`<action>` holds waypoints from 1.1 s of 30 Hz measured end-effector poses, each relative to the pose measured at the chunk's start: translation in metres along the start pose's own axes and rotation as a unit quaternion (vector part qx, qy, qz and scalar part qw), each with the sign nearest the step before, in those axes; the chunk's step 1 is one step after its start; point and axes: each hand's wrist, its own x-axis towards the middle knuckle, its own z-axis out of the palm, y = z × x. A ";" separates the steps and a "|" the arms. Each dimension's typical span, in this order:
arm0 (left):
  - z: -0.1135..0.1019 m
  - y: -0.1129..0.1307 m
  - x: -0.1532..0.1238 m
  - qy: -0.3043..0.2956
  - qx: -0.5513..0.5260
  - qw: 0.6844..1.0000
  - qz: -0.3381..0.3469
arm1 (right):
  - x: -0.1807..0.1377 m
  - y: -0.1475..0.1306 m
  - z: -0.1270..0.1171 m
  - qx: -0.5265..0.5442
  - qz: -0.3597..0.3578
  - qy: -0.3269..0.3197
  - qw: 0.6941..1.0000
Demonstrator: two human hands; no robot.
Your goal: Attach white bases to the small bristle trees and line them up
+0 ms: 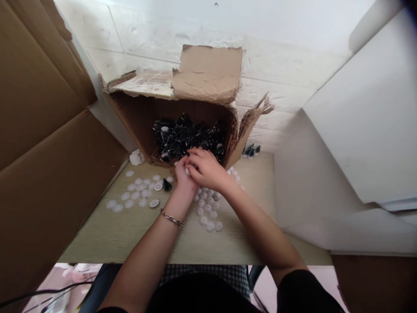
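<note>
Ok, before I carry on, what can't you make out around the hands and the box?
All in the head view:
- What the left hand and right hand hold: fingers hide all but a white bit.
- Total white discs: the right hand and wrist cover part of that group.
- Bottom of the box: piled dark trees hide it.
- Details of the trees beside the box: too small.
- Left cardboard: cut off by the picture's edge.

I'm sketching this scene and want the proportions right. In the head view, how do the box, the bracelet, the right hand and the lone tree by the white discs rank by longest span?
1. box
2. right hand
3. bracelet
4. lone tree
</note>
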 end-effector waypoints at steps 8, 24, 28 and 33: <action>0.006 0.003 -0.002 0.096 0.032 0.995 0.002 | 0.001 0.002 0.000 -0.015 0.017 0.035 0.999; 0.004 0.003 -0.004 0.042 0.000 0.999 -0.012 | 0.002 0.002 -0.010 0.015 0.018 0.069 0.997; 0.007 0.009 -0.006 0.028 -0.034 0.999 -0.033 | 0.004 0.013 -0.012 -0.011 0.081 0.206 0.975; 0.006 0.017 -0.005 0.014 -0.054 0.998 -0.041 | 0.003 0.018 -0.008 -0.056 0.142 0.171 0.973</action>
